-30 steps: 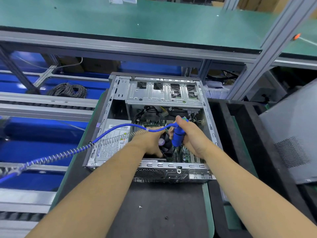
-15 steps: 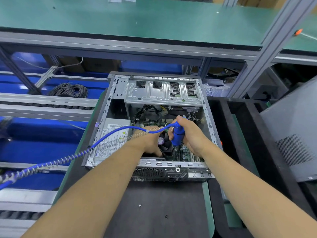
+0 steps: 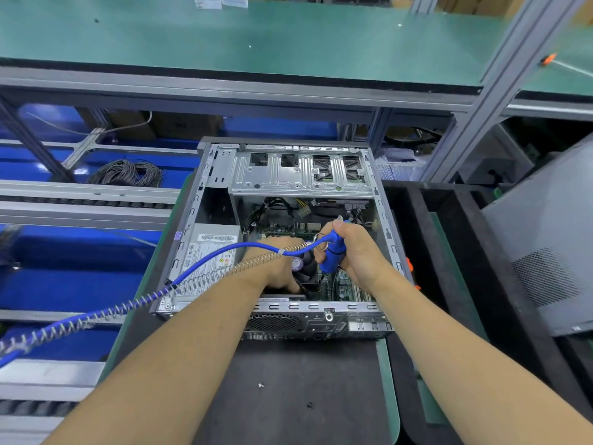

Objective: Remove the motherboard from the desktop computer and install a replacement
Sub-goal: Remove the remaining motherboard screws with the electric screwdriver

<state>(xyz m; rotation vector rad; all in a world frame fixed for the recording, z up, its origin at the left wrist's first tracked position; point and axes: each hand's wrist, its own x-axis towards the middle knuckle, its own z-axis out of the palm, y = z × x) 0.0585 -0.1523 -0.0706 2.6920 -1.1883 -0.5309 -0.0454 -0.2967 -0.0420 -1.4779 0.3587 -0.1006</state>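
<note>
An open desktop case (image 3: 382,200) lies on its side on a dark mat. Inside it, the green motherboard (image 3: 345,284) shows beside the black cooler fan (image 3: 306,268). My right hand (image 3: 359,252) grips a blue electric screwdriver (image 3: 332,255), held upright over the board just right of the fan. Its blue hose and metal spring (image 3: 192,277) run off to the left. My left hand (image 3: 279,264) reaches down at the fan's left side; its fingertips curl by the fan's near edge, and what they touch is hidden.
A grey power supply (image 3: 208,255) fills the case's left side and a metal drive cage (image 3: 301,175) its far end. A black foam tray (image 3: 449,252) and a grey side panel (image 3: 545,239) stand to the right. A coil of wire (image 3: 128,173) lies far left. Small screws (image 3: 260,385) lie on the mat.
Both hands and the screwdriver stay at the same spot over the motherboard. The view shifted slightly.
</note>
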